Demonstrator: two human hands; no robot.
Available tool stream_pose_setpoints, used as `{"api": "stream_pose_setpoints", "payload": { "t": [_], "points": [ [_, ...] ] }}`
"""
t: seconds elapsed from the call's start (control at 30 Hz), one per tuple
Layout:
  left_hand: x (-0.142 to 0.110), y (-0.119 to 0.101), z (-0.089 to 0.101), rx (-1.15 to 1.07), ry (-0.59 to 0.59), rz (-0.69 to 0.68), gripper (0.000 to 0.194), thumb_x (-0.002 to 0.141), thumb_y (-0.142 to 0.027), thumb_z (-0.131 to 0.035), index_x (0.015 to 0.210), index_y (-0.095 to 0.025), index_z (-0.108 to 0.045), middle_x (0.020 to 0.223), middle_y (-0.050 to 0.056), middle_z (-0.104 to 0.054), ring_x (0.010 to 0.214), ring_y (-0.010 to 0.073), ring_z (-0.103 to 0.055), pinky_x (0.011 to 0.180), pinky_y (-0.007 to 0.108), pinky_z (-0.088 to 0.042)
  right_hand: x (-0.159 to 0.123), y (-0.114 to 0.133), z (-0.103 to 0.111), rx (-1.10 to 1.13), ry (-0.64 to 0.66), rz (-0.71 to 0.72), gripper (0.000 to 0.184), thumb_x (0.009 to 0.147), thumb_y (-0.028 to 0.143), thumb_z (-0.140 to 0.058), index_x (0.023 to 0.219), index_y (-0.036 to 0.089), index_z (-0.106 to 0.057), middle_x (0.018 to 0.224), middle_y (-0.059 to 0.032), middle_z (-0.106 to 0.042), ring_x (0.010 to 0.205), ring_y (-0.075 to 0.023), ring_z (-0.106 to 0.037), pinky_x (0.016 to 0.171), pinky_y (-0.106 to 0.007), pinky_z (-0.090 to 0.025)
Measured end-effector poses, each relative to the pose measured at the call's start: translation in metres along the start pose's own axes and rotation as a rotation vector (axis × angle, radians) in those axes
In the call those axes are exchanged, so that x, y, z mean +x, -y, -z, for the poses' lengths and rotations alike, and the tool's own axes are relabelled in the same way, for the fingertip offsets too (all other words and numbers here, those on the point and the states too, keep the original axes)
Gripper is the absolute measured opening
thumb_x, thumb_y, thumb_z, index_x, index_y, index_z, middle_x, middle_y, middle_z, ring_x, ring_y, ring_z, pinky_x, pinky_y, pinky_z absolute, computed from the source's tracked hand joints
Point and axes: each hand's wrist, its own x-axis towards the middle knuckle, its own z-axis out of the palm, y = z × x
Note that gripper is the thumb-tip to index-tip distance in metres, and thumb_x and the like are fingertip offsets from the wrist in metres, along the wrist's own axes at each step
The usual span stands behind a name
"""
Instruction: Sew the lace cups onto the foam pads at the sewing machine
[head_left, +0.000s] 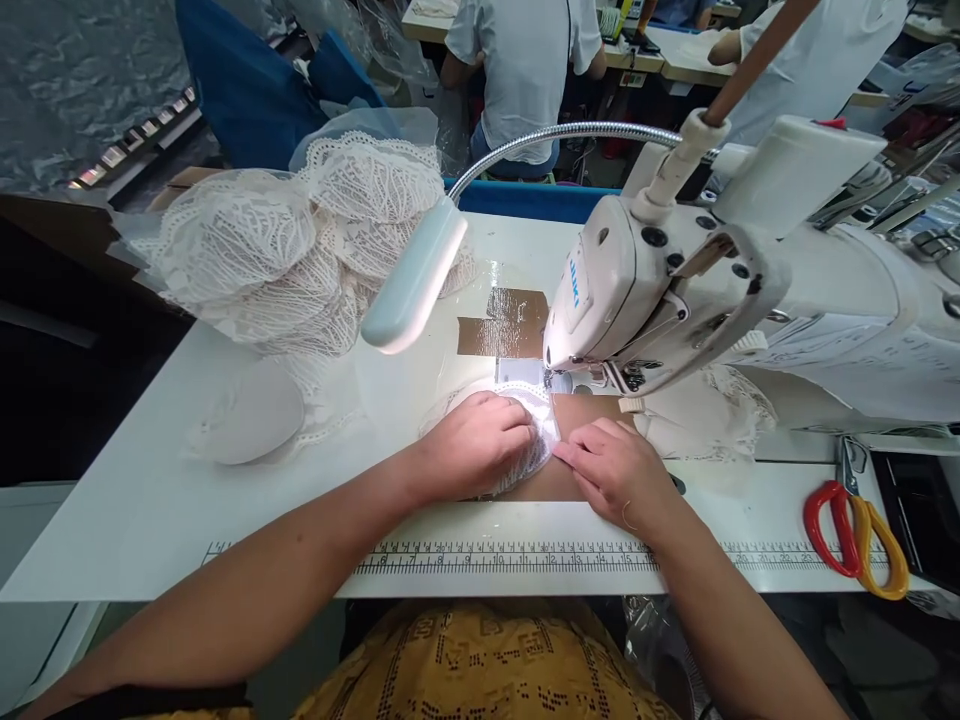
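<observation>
Under the needle area of the white sewing machine (pixel 600 290) lies a white lace cup (pixel 541 440), brightly lit by the lamp. My left hand (pixel 484 440) rests on top of it with curled fingers, pressing the lace and hiding much of it. At the cup's right edge, my right hand (pixel 611 465) has its thumb and index finger closed on the rim. Brown tape (pixel 536 488) covers the table beneath both hands. Whether the presser foot touches the lace is too small to tell.
Stacked lace cups (pixel 247 240) stand at the back left, with a smooth pale cup (pixel 259 410) before them. A lamp (pixel 416 275) hangs over the table. More lace (pixel 705 410) lies under the machine arm. Scissors (pixel 855 530) lie right; a printed ruler (pixel 487 557) runs along the front.
</observation>
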Motion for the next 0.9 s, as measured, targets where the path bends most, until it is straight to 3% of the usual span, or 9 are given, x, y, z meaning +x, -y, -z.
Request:
{"api": "stream_pose_setpoints", "payload": {
  "t": [0.23, 0.67, 0.9],
  "points": [
    [0.0012, -0.0011, -0.0018, 0.151, 0.055, -0.059, 0.029, 0.097, -0.023, -0.042, 0.118, -0.025, -0.062, 0.081, 0.005, -0.057, 0.074, 0.0181, -0.046, 0.070, 0.035, -0.036, -0.0018, -0.0019, 0.0016, 0.027, -0.002, 0.023, 0.024, 0.082, 0.004, -0.049, 0.091, 0.018, -0.067, 0.071, -0.0019, -0.057, 0.070, -0.0161, -0.040, 0.062, -0.028, -0.029],
    [0.0025, -0.0029, -0.0020, 0.228, 0.057, -0.068, 0.030, 0.095, -0.019, -0.043, 0.120, -0.022, -0.060, 0.078, 0.005, -0.054, 0.075, 0.0191, -0.045, 0.080, 0.040, -0.036, -0.0014, -0.0014, 0.0032, 0.136, -0.017, -0.024, 0.026, 0.081, 0.004, -0.051, 0.092, 0.021, -0.067, 0.075, -0.0017, -0.062, 0.072, -0.0163, -0.046, 0.065, -0.028, -0.036],
    [0.0033, -0.0041, -0.0024, 0.226, 0.051, -0.072, 0.031, 0.093, -0.017, -0.046, 0.120, -0.021, -0.061, 0.083, 0.007, -0.058, 0.079, 0.0212, -0.049, 0.081, 0.042, -0.039, -0.0028, -0.0037, -0.0004, 0.162, -0.111, -0.076, 0.033, 0.081, 0.003, -0.049, 0.103, 0.020, -0.067, 0.085, -0.0027, -0.067, 0.076, -0.0163, -0.051, 0.069, -0.028, -0.040]
  ]
}}
